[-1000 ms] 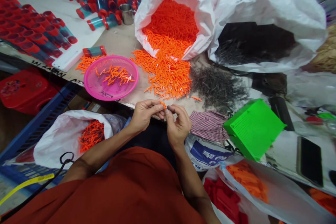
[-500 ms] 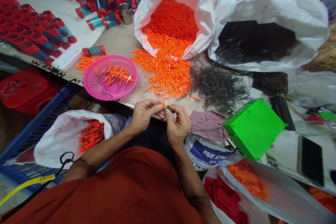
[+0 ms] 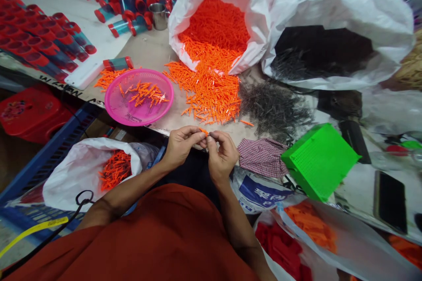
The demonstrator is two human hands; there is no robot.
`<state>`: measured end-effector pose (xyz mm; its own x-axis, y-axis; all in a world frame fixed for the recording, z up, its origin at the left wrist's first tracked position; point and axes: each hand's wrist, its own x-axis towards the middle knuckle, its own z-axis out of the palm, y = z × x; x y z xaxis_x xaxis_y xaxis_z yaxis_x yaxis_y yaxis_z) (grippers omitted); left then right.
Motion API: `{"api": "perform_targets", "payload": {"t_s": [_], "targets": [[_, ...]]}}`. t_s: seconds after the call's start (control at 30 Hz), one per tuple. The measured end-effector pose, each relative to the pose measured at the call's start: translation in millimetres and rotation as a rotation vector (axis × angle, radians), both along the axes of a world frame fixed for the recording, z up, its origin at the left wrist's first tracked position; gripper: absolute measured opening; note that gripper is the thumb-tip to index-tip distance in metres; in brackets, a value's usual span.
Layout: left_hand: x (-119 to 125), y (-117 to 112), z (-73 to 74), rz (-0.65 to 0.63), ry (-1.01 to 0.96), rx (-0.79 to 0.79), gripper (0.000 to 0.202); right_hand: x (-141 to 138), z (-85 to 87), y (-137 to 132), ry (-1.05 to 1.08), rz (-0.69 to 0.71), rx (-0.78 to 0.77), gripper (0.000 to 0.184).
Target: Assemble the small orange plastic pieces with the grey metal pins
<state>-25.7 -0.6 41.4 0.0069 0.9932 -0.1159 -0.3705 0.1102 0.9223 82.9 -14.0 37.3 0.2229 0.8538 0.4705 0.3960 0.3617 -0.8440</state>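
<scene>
My left hand (image 3: 182, 142) pinches a small orange plastic piece (image 3: 204, 131) between thumb and fingertips at the table's front edge. My right hand (image 3: 223, 153) meets it there, thumb and forefinger closed on a small dark bit that my fingertips mostly cover. Just beyond lies a heap of slim orange plastic pieces (image 3: 214, 96), spilling out of a white sack (image 3: 260, 4). To its right is a pile of thin dark plastic pieces (image 3: 275, 107). A pink basket (image 3: 114, 107) with several orange-and-clear pieces stands left of the heap.
A second white sack (image 3: 392, 26) holds dark pieces. Right of my hands are a checked cloth (image 3: 262, 156), a green basket (image 3: 319, 160) and a phone (image 3: 391, 202). Red-capped tubes (image 3: 120, 28) and a metal cup (image 3: 158, 16) stand back left. An open sack (image 3: 69, 175) sits low left.
Both hands stay almost in place, still pinched together at the orange piece. My right hand has shifted very slightly left; nothing else visibly moves.
</scene>
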Motion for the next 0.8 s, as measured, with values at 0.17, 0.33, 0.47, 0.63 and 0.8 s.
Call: {"api": "perform_targets", "payload": {"t_s": [0.17, 0.33, 0.47, 0.63, 0.8], "targets": [[0.7, -0.3, -0.7, -0.007, -0.024, 0.035, 0.013, -0.1, -1.3, 0.5, 0.037, 0.011, 0.001, 0.008], [2.1, -0.4, -0.7, -0.002, -0.007, 0.023, 0.015, 0.1, -1.2, 0.6, 0.030, 0.007, 0.000, 0.007], [3.1, -1.0, -2.2, 0.012, -0.016, 0.020, 0.016, -0.7, -0.3, -0.1, 0.017, -0.010, -0.002, 0.007], [4.6, -1.7, -5.3, 0.057, 0.027, 0.044, 0.016, -2.4, 3.5, -1.1, -0.055, -0.048, 0.016, 0.005], [4.5, -2.9, -5.2, 0.072, 0.073, 0.103, 0.014, -3.7, 6.3, -2.4, -0.096, -0.067, 0.028, 0.004]]}}
